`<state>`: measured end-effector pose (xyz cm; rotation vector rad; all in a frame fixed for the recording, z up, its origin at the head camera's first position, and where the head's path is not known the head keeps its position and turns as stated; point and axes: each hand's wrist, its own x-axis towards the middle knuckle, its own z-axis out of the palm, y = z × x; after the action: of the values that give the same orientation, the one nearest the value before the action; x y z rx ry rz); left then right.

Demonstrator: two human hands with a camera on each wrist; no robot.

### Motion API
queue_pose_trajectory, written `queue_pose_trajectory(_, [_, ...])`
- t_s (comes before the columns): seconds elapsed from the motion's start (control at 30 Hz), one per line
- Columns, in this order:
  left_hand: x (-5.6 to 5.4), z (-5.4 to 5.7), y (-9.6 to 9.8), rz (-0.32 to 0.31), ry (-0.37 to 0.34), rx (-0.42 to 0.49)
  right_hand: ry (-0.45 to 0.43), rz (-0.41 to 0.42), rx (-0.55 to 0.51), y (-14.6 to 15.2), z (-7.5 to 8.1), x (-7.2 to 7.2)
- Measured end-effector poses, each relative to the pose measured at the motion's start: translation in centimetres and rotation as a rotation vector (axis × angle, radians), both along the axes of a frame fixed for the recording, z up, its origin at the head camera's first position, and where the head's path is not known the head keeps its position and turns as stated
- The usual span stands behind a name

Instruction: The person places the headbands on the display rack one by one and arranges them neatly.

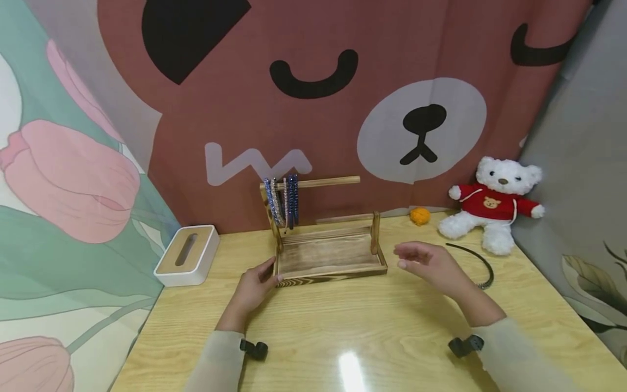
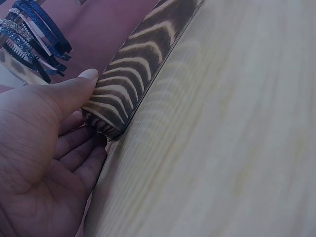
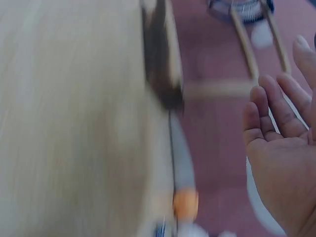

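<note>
A wooden stand (image 1: 328, 257), with a tray base and posts, sits on the table. Several glittery headbands (image 1: 293, 200) in blue, silver and pink hang at the left of its upper bar. My left hand (image 1: 253, 290) holds the tray's front left corner, thumb on the edge and fingers curled against the end, as the left wrist view shows beside the striped wood (image 2: 123, 81). Off the tray's right end, my right hand (image 1: 433, 268) is raised with fingers loosely bent and nothing in them. A dark headband (image 1: 482, 261) lies on the table behind that hand, partly covered by the wrist.
A white tissue box (image 1: 164, 278) with a wood-look top stands at the left. At the back right are an orange ball-like thing (image 1: 419, 216) and a white teddy bear (image 1: 498, 203) in a red top. Behind the table hangs a bear-print curtain (image 1: 323, 130).
</note>
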<state>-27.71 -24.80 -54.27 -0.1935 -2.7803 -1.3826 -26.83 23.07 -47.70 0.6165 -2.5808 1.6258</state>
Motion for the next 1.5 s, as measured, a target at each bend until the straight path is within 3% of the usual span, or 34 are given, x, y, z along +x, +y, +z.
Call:
queue_pose_trajectory(0.17, [0.0,0.1,0.2,-0.01,-0.023,0.017,0.092,-0.19,0.299,6.5,-0.9,1.1])
queue_pose_trajectory(0.3, [-0.1,0.3,0.1,-0.012,-0.02,0.012,0.17,-0.275,0.474,10.6,-1.6,1.4])
queue_pose_trajectory(0.43, [-0.2,0.4,-0.2,-0.007,-0.027,0.012,0.234,-0.277,0.605,13.4,-2.5,1.1])
queue_pose_trajectory(0.63, [-0.3,0.3,-0.3,-0.014,-0.042,0.017,0.273,-0.208,0.766,15.5,-3.9,0.5])
queue_pose_trajectory(0.87, [-0.3,0.1,-0.2,-0.018,-0.037,0.032,0.342,-0.15,0.766,15.9,-4.3,0.5])
queue_pose_trajectory(1.1, [-0.4,0.2,-0.1,-0.021,-0.03,0.038,0.454,-0.014,0.71,15.4,-4.6,0.8])
queue_pose_trajectory(1.33, [-0.3,0.4,-0.1,-0.017,-0.015,0.014,0.23,0.101,0.699,10.4,-3.4,1.6])
queue_pose_trajectory(1.5, [-0.1,0.2,-0.1,-0.007,-0.023,0.012,0.176,0.152,0.652,6.3,-3.4,1.4])
